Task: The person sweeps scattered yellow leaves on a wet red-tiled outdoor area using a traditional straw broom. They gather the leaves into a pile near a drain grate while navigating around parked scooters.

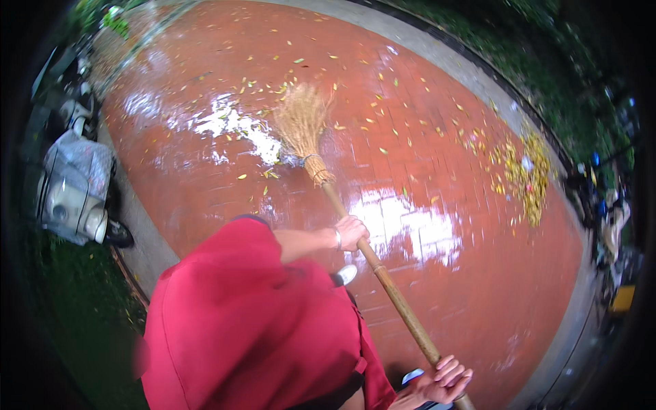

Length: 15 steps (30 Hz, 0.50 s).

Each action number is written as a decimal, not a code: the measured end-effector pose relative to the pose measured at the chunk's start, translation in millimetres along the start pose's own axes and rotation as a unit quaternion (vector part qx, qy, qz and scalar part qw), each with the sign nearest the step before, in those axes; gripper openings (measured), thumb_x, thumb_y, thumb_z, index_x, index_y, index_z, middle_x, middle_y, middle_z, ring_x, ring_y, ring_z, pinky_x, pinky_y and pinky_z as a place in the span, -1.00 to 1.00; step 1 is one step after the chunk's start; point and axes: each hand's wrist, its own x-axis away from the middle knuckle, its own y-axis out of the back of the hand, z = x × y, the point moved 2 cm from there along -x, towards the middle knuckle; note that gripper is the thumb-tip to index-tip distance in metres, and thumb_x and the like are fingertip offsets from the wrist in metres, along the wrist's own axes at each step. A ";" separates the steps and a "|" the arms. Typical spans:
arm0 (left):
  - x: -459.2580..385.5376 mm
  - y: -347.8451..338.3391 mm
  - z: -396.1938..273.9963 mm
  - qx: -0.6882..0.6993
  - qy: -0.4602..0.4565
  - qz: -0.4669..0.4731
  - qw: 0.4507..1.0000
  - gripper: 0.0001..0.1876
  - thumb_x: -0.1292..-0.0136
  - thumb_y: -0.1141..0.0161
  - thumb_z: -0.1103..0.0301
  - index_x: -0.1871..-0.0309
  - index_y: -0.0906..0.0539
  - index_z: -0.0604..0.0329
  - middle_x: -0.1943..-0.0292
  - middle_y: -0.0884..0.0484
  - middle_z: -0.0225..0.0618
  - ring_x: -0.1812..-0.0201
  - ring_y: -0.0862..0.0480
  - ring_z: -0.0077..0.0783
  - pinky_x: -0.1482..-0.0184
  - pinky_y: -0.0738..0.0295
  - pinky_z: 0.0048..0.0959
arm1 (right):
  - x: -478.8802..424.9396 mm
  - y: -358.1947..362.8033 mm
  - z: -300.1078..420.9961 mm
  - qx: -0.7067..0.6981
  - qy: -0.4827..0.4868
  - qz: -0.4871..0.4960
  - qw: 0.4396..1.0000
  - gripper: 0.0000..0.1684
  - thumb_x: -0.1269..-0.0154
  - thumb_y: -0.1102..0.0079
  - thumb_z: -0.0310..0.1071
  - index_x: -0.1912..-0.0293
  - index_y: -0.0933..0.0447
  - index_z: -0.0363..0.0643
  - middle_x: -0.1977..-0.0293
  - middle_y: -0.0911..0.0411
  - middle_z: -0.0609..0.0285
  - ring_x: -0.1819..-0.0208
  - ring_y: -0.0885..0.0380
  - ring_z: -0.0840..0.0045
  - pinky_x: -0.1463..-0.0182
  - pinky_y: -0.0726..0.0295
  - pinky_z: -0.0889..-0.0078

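A long-handled broom with a bamboo handle (405, 305) slants from the lower right up to the middle of the view. Its straw head (302, 115) rests on wet red paving (492, 307), with yellow leaves scattered around the bristles. My left hand (351, 233) wraps the handle a little below the binding; a bracelet circles that wrist. Lower down, near the end of the handle, my right hand (446, 380) grips it, its fingers curled around the bamboo. My red garment (246, 307) hides part of the ground in front of me.
A heap of yellow leaves (535, 179) with bits of litter lies by the right kerb. Parked at the left edge is a scooter (77, 189) under a clear plastic cover. Several vehicles (610, 230) stand at the right edge. Greenery (553, 77) borders the path.
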 end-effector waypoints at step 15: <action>44.8 21.4 63.6 0.187 0.398 -0.068 0.896 -0.83 0.07 -0.22 0.16 0.49 -0.70 -0.01 0.43 -0.68 -0.17 0.30 -0.68 -0.05 0.24 -0.56 -0.12 | -201.1 -194.5 -222.8 -0.146 -0.334 0.438 0.821 -0.62 -0.41 0.15 -0.27 0.57 -0.13 0.00 0.83 -0.06 0.45 0.80 0.00 0.75 0.72 -0.05 0.66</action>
